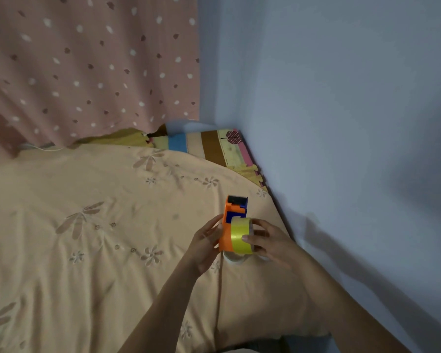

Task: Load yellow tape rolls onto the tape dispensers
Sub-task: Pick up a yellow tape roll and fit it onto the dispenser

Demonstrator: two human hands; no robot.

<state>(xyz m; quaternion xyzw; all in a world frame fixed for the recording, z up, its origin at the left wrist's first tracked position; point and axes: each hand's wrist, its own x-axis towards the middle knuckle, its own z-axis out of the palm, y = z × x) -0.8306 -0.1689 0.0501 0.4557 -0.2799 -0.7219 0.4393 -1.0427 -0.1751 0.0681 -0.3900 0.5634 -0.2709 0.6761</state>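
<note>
Item: left hand, grip closed on orange tape dispenser, held above the bed near its right edge. Right hand, grip closed on yellow tape roll, pressed against the dispenser's side. Pale roll on the bed beneath. Step: seating the roll, apparently; next, feeding tape toward the far cutter.

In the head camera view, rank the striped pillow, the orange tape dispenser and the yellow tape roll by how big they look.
1. striped pillow, though it lies farther away
2. orange tape dispenser
3. yellow tape roll
</note>
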